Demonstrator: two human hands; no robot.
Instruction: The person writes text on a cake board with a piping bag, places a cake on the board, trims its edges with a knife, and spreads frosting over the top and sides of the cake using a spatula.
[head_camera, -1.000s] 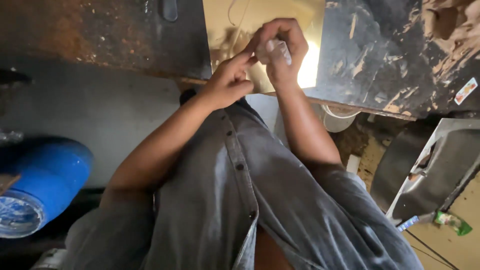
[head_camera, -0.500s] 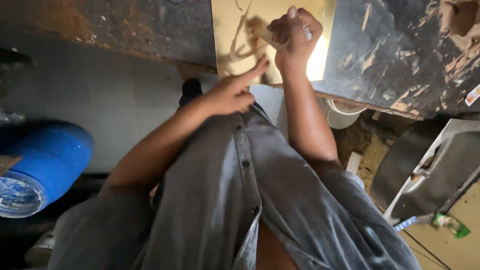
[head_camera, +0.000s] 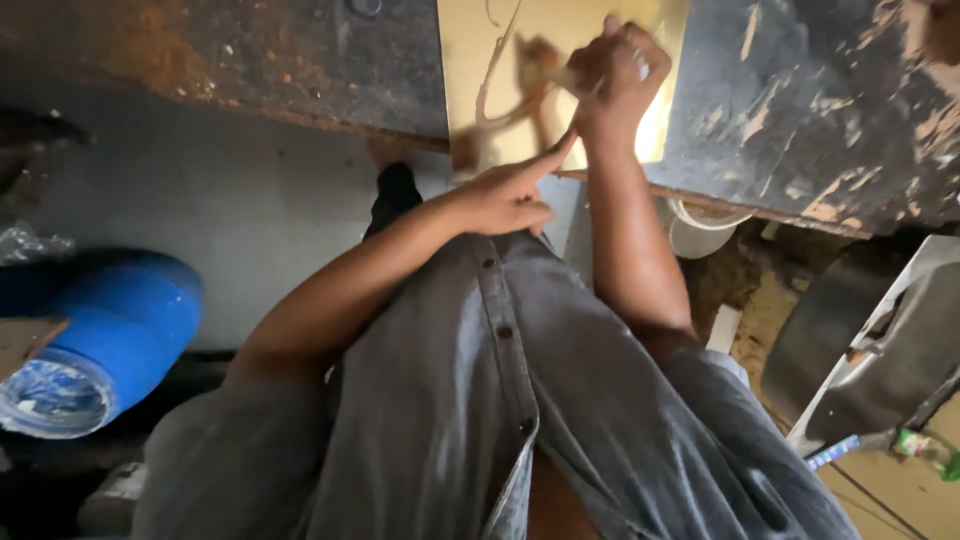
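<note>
One thin, mirror-bright brass sheet (head_camera: 500, 70) lies flat at the near edge of the workbench (head_camera: 800, 120), its lower margin flush with or just over that edge. It looks stiff but light, slick on its polished face and easy to scratch or kink, so I judge it best held by its rims or pinned flat with a palm. The right hand (head_camera: 620, 75) is closed over the sheet's right half, fingers curled around something small and pale; what that is cannot be told, since the fist hides it. The left hand (head_camera: 510, 195) hovers just off the bench's near edge, forefinger pointing up toward the sheet's lower rim, the other fingers folded, holding nothing. Reflections smear the sheet, so marks on it are hard to read, and its top is cut off. Below the bench edge sit a white cup (head_camera: 700, 230) and, far left, a blue barrel (head_camera: 110, 340).
</note>
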